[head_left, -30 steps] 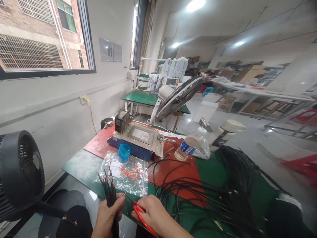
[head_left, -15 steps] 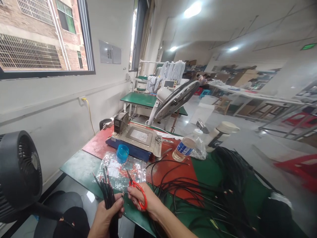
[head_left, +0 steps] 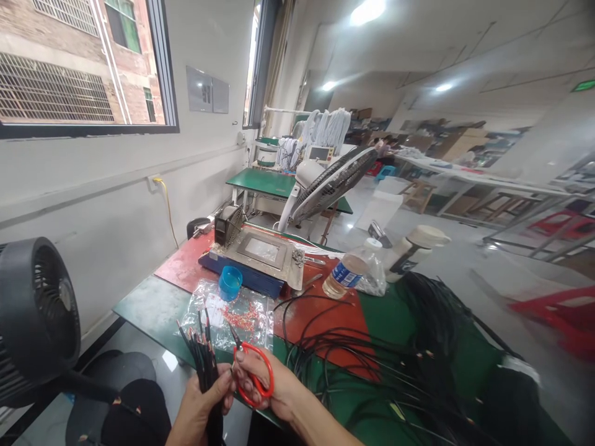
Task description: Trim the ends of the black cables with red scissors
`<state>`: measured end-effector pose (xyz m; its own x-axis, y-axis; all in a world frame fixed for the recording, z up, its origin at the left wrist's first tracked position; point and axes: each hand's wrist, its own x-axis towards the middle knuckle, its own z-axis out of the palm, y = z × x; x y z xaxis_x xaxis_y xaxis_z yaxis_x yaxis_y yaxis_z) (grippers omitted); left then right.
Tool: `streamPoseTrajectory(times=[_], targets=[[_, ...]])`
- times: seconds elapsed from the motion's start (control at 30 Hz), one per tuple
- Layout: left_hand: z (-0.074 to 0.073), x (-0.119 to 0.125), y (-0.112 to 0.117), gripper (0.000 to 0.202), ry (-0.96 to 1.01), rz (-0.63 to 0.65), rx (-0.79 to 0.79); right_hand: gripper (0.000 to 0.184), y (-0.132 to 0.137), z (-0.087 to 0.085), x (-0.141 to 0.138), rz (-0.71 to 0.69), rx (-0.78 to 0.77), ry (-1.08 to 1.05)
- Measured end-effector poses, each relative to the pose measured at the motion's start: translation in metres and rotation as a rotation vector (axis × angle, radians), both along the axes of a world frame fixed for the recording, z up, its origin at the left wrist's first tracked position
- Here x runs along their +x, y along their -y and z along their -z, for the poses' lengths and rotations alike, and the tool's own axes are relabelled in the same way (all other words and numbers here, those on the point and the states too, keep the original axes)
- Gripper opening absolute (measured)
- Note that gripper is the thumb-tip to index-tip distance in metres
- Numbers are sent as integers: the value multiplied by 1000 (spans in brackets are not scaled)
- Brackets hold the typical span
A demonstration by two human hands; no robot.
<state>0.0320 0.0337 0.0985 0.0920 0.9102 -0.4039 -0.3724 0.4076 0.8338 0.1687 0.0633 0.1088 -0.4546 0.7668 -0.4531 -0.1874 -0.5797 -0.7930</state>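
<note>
My left hand (head_left: 207,396) is closed round a bundle of black cables (head_left: 201,356), held upright with the stripped ends up. Its thumb and forefinger meet near the fingertips of my right hand (head_left: 260,378). In that right hand are red-handled scissors (head_left: 266,370), their blades pointing up and to the left. What lies between the touching fingertips is too small to make out. Just beyond the hands, a clear plastic bag (head_left: 264,310) lies flat on the table with small reddish scraps (head_left: 244,317) on it. A blue cup (head_left: 230,282) stands at its far edge.
Behind the bag sits a blue solder-pot-like device (head_left: 242,279) with a small fan (head_left: 227,224) on it. A bottle (head_left: 344,275) and a thermos (head_left: 413,251) stand to the right. Loose black cables (head_left: 344,347) spread across the right side. A black fan (head_left: 39,328) is at left.
My right hand has shifted slightly left and down with the scissors, closing onto my left fingertips. The view has tilted a little. The cable bundle stays in my left hand.
</note>
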Motion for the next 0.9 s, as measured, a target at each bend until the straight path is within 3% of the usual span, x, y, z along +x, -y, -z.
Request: streamPoseTrajectory(times=[0.3, 0.57, 0.73, 0.9], targets=[[-4, 0, 4, 41, 36, 64, -29, 50, 12, 6, -7, 19, 1, -102], [1, -2, 8, 39, 9, 68, 5, 43, 10, 2, -2, -54, -217, -28], [5, 1, 9, 39, 0, 71, 79, 47, 19, 6, -4, 51, -95, -66], [10, -1, 9, 37, -13, 67, 55, 50, 23, 7, -6, 86, 11, -95]])
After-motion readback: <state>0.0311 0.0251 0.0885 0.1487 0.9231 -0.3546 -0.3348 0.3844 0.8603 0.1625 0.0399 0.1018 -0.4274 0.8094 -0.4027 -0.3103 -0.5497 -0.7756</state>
